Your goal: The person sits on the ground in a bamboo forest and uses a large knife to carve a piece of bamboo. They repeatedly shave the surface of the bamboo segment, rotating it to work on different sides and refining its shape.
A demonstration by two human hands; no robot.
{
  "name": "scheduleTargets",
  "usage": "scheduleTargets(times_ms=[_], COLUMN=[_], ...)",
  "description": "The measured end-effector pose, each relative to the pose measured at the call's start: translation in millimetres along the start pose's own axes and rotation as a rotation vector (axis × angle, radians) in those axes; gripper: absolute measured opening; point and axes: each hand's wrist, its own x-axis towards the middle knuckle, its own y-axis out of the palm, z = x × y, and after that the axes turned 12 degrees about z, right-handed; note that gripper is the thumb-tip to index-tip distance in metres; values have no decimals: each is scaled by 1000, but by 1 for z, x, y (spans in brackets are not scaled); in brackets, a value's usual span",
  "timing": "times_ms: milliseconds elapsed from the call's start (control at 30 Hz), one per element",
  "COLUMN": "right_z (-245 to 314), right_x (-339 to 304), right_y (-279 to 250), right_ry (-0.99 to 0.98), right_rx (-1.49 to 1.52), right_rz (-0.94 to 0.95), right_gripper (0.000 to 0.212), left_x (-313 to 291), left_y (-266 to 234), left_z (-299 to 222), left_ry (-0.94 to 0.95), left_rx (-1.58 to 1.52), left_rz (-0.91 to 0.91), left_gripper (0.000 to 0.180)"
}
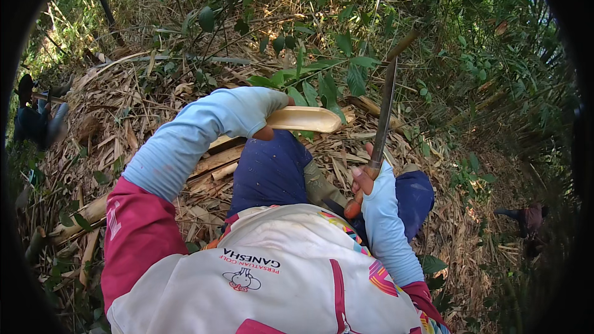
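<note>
Rightward from left hand (267,114) | split bamboo piece (306,119), clamped | right hand (366,180) clamped on machete (385,113)

The shirt (281,300) is white, with pink sleeves (142,229), a pink strip (338,287) and a patch of bright multicoloured stripes (385,278). The arm covers (176,142) are pale blue, the trousers (266,173) navy. The bamboo piece (306,119) is creamy tan; the knife (386,108) has a dark grey blade and an orange-brown handle. Green leaves (357,79) edge ground (154,99) mottled tan and brown.
</note>
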Motion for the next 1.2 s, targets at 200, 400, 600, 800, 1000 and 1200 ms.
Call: scheduleTargets(times_ms=[200,400,600,800,1000,1200], right_z=[51,70,66,95,99,80], right_x=[8,4,9,10,3,-14], right_y=[21,34,34,35,25,21], right_ry=[-209,-191,-271,-314,-326,-233], right_rx=[-2,-7,-30,-42,-68,-112], right_rz=[48,110,119,117,49,26], right_gripper=[80,83,79,77,75,75], left_x=[-4,-10,-4,2,5,3], left_y=[2,8,31,70,85,90], left_z=[-18,-34,-22,-36,-47,-53], left_ry=[55,34,249,353,391,503], left_rx=[43,52,-52,-392,-826,-1005], left_rz=[100,136,71,-105,-381,-696], left_gripper=[67,65,62,71,59,47])
